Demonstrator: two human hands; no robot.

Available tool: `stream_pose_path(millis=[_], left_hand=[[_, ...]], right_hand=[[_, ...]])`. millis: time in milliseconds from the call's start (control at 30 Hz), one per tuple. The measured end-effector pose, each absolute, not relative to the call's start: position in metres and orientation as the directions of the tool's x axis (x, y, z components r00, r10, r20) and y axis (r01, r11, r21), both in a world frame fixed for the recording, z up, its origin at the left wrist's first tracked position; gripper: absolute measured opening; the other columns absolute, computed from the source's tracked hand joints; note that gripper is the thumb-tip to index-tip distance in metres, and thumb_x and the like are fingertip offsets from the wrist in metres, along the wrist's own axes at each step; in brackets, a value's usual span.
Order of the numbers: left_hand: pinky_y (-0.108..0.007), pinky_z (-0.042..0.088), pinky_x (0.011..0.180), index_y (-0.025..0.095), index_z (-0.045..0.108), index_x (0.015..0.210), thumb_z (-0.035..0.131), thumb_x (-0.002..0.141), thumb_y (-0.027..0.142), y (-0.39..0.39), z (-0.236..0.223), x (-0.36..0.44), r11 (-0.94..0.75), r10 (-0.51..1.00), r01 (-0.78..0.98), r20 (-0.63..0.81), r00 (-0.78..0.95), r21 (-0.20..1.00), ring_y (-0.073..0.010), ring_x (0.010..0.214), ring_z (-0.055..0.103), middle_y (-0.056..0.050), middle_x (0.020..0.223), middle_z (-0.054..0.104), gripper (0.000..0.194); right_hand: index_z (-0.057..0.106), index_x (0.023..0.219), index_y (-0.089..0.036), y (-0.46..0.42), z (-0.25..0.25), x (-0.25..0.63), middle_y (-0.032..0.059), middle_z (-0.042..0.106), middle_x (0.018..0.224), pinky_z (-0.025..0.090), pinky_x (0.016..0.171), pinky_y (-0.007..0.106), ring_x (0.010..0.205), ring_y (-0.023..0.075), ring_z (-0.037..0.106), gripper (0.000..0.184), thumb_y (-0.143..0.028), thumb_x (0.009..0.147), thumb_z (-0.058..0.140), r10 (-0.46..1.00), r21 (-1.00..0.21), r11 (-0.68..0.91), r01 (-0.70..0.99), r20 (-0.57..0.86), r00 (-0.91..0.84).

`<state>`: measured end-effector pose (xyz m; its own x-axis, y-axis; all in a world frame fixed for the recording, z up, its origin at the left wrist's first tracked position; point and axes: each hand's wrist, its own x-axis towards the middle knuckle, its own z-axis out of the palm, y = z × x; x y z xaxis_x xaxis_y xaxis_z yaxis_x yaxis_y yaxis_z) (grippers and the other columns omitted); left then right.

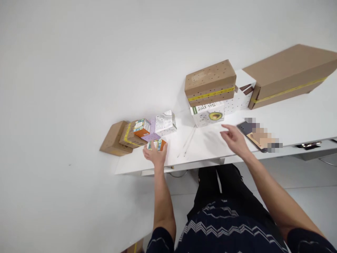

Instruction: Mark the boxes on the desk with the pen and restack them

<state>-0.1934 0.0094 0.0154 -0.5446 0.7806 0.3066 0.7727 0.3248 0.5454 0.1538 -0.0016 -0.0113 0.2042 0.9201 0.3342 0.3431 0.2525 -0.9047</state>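
My left hand (154,154) is closed around a small orange carton (161,144) with a green and white printed top, near the left end of the white table. Just behind it, a similar orange carton (142,128) rests on a brown box. My right hand (233,138) is over the table with its fingers loosely apart and nothing in them. It is near a dark tablet-like object (252,135), partly pixelated, and in front of the white box with an avocado picture (207,114). Two thin white sticks or cables (187,142) lie between my hands.
On the left stand brown boxes (113,140), a purple box (152,131) and a white dotted box (165,123). A brown taped box (210,82) sits on the avocado box. A long brown box (292,77) stands at the right. The table (195,154) runs along a wall.
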Motion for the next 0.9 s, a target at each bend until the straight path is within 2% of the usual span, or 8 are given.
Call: stream_pose_path(millis=[67, 133, 200, 333, 467, 633, 767, 900], left_hand=[[-0.059, 0.025, 0.107, 0.017, 0.042, 0.136, 0.076, 0.066, 0.038, 0.003, 0.007, -0.216, 0.365, 0.784, 0.736, 0.238, -0.574, 0.57, -0.0448, 0.134, 0.024, -0.019, 0.146, 0.021, 0.081], [-0.052, 0.034, 0.105, 0.017, 0.042, 0.135, 0.077, 0.065, 0.036, 0.001, 0.0, -0.224, 0.357, 0.811, 0.716, 0.181, -0.556, 0.6, -0.0397, 0.124, 0.042, -0.018, 0.143, 0.023, 0.081], [-0.045, 0.039, 0.103, 0.017, 0.04, 0.136, 0.075, 0.067, 0.039, -0.001, -0.007, -0.216, 0.311, 0.844, 0.716, 0.165, -0.51, 0.624, -0.0346, 0.117, 0.049, -0.018, 0.142, 0.023, 0.08], [-0.045, 0.038, 0.106, 0.021, 0.038, 0.138, 0.073, 0.067, 0.046, -0.011, -0.023, -0.153, 0.159, 0.913, 0.758, 0.197, -0.356, 0.633, -0.0341, 0.126, 0.042, -0.015, 0.139, 0.023, 0.084], [-0.053, 0.039, 0.101, 0.02, 0.038, 0.139, 0.068, 0.07, 0.051, -0.024, -0.036, -0.075, -0.09, 0.942, 0.833, 0.319, -0.107, 0.546, -0.0389, 0.128, 0.037, -0.018, 0.136, 0.027, 0.082], [-0.05, 0.037, 0.105, 0.016, 0.027, 0.143, 0.071, 0.068, 0.051, -0.026, -0.051, -0.037, -0.317, 0.896, 0.74, 0.443, 0.03, 0.592, -0.0364, 0.136, 0.028, -0.022, 0.142, 0.023, 0.094], [-0.054, 0.028, 0.111, 0.014, 0.008, 0.147, 0.075, 0.064, 0.051, -0.024, -0.059, -0.041, -0.352, 0.909, 0.682, 0.409, 0.084, 0.642, -0.0373, 0.142, 0.015, -0.025, 0.147, 0.017, 0.113], [-0.055, 0.026, 0.112, 0.019, -0.001, 0.148, 0.077, 0.063, 0.044, -0.023, -0.059, -0.043, -0.297, 0.942, 0.632, 0.327, 0.073, 0.716, -0.0364, 0.142, 0.017, -0.022, 0.149, 0.02, 0.118]], right_hand=[[0.059, 0.114, -0.02, -0.018, -0.028, 0.134, 0.0099, 0.06, 0.109, 0.054, 0.069, 0.033, 0.07, 0.0154, 0.064, 0.034, -0.039, 0.086, 0.051, 0.954, -0.92, 0.199, 0.337, 0.26, 0.147], [0.06, 0.11, -0.019, -0.03, -0.041, 0.117, 0.009, 0.061, 0.102, 0.053, 0.066, 0.033, 0.063, 0.014, 0.06, 0.031, -0.036, 0.088, 0.047, 0.97, -0.91, 0.185, 0.371, 0.229, 0.077], [0.06, 0.108, -0.019, -0.036, -0.049, 0.106, 0.0081, 0.062, 0.096, 0.052, 0.068, 0.034, 0.063, 0.0149, 0.058, 0.03, -0.035, 0.09, 0.043, 0.975, -0.889, 0.197, 0.413, 0.222, 0.013], [0.06, 0.105, -0.02, -0.041, -0.053, 0.102, 0.0071, 0.062, 0.092, 0.05, 0.067, 0.033, 0.066, 0.0161, 0.056, 0.028, -0.034, 0.091, 0.041, 0.973, -0.887, 0.201, 0.415, 0.229, 0.019], [0.061, 0.104, -0.018, -0.042, -0.046, 0.118, 0.0067, 0.059, 0.089, 0.048, 0.064, 0.032, 0.062, 0.0151, 0.052, 0.029, -0.032, 0.09, 0.041, 0.931, -0.871, 0.138, 0.471, 0.277, 0.239], [0.06, 0.114, -0.018, -0.038, -0.04, 0.152, 0.0126, 0.054, 0.1, 0.047, 0.072, 0.036, 0.084, 0.0238, 0.055, 0.036, -0.034, 0.089, 0.041, 0.865, -0.652, -0.131, 0.747, 0.293, 0.408], [0.055, 0.125, -0.012, -0.028, -0.04, 0.164, 0.0182, 0.054, 0.1, 0.045, 0.077, 0.042, 0.096, 0.0321, 0.051, 0.045, -0.035, 0.088, 0.042, 0.911, -0.435, -0.214, 0.875, 0.235, 0.339], [0.05, 0.132, -0.012, -0.017, -0.035, 0.157, 0.0217, 0.057, 0.101, 0.045, 0.075, 0.042, 0.095, 0.033, 0.054, 0.047, -0.023, 0.088, 0.037, 0.948, -0.403, -0.257, 0.879, 0.072, 0.31]])
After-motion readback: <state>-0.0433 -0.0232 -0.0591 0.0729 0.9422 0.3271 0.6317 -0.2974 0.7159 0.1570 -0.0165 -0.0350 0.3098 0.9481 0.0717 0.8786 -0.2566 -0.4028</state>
